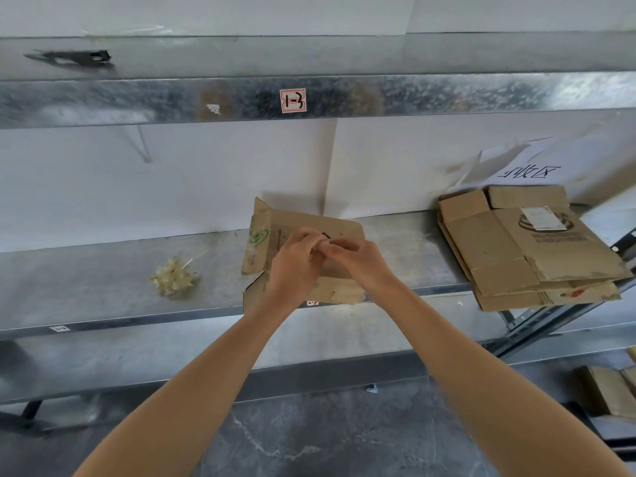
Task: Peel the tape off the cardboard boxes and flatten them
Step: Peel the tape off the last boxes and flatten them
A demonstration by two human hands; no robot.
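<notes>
At frame center, the left hand [296, 263] and right hand [361, 261] meet over a partly flattened cardboard box [296, 220] on a metal shelf [86, 277]. The 2 grips are curled, fingertips touching; whether they pinch anything cannot be told. A stack of flat boxes [526, 249] lies at right, a crumpled tape wad [173, 276] at left.

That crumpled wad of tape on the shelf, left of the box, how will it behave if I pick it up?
The tape wad looks loosely scrunched, so probably very light and squashy. Its bristling strips suggest sticky faces, so it may cling to fingers or the metal shelf. Its ragged shape makes rolling unlikely.
</notes>
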